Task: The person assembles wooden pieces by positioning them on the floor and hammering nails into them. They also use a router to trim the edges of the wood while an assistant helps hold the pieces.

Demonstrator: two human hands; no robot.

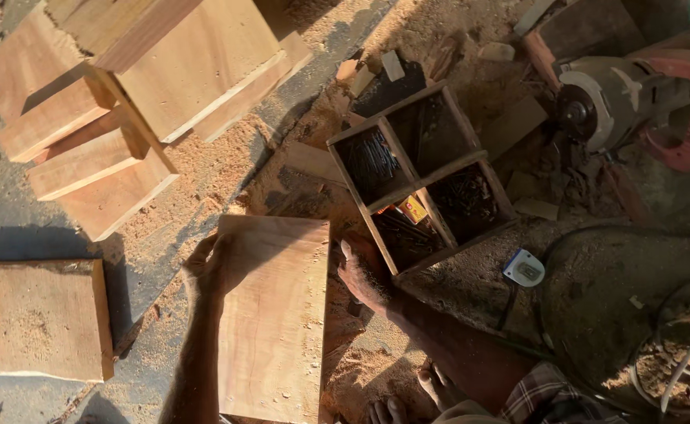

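Sawdust floor (pixel 203 196) | left grip (pixel 207 271) clamped on board (pixel 274 314) edge | right hand unseen

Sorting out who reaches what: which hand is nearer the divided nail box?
Right. The right hand rests on the sawdust beside the wooden nail box, near its lower corner; the left hand grips the plank's far left edge.

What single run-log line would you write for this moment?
left hand: grips wooden board at left edge | right hand: out of view | foot: by divided nail box
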